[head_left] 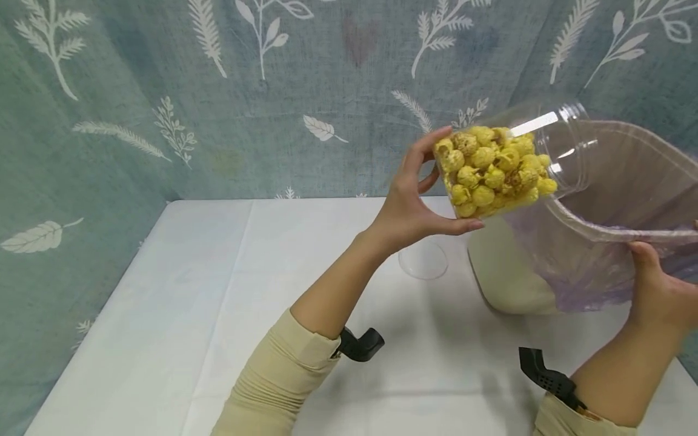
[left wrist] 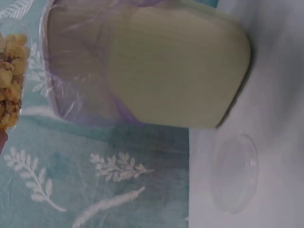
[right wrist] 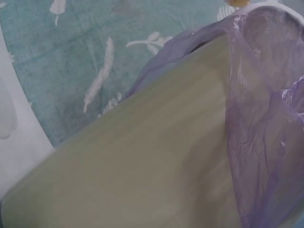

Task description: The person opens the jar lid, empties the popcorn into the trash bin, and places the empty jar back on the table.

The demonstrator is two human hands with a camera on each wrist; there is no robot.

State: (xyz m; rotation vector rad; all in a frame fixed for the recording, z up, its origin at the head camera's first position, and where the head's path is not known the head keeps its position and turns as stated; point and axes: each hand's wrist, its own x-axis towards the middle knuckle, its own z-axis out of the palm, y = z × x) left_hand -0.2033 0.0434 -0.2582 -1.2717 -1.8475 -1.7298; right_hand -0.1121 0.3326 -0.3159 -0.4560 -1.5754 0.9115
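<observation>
In the head view my left hand [head_left: 406, 209] grips a clear plastic jar [head_left: 551, 142] by its base end, thumb below and fingers above. The jar is tipped on its side, its mouth over the rim of a pale green trash bin [head_left: 507, 266]. Yellow popcorn [head_left: 485, 166] lies inside, mostly toward the jar's base. A thin purple trash bag [head_left: 578, 272] lines the bin and folds down over its rim. My right hand [head_left: 662, 290] holds the near rim through the bag, thumb on the outside; its other fingers are mostly hidden.
A round clear lid [head_left: 423, 261] lies flat on the white-covered table [head_left: 218, 315], left of the bin. Behind the table hangs a blue-green curtain [head_left: 245, 121] with white leaf prints.
</observation>
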